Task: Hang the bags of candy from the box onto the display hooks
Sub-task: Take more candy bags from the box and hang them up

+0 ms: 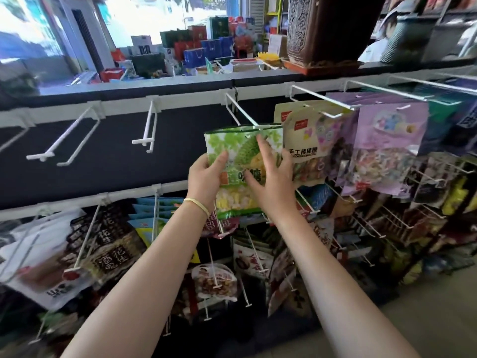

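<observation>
One green candy bag is hanging at the tip of the white hook, two bare hooks waiting at nine o'clock. Left hand is gripping its left edge, thumb across the front; right hand is spreading straight fingers flat on its face.

Bright window glare behind; edges blurred, bowed.

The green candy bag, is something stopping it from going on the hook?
Nothing visible blocks it. The green candy bag is held up by both hands, left hand and right hand, with its top edge right at the tip of the white hook. That hook carries no other bags.
</observation>
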### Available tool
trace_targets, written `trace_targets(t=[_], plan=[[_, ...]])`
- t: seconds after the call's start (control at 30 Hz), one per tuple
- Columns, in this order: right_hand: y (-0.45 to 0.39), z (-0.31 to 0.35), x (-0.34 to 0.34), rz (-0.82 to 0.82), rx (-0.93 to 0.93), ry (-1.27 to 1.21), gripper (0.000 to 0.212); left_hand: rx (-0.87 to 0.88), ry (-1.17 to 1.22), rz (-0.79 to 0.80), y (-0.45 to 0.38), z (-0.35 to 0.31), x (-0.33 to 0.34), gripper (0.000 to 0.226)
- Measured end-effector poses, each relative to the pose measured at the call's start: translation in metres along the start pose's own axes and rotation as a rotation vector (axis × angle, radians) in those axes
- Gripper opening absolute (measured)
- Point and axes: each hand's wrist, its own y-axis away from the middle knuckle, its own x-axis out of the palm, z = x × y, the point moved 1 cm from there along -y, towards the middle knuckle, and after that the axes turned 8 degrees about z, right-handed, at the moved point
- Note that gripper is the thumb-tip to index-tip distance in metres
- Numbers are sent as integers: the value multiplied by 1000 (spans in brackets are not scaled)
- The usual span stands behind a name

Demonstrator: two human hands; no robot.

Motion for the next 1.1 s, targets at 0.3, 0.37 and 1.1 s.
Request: trace_targets(t=[0.3, 0.37, 1.1], plan=[[54, 3, 42, -66, 193, -15, 61, -37, -572, -4, 19, 53, -46, 20], [69, 21, 55, -32, 210, -123, 48, -90, -588, 33, 35, 63, -74, 19], [257, 529, 425, 1005, -129, -342, 17, -210, -684, -143, 338, 43, -700, 15]])
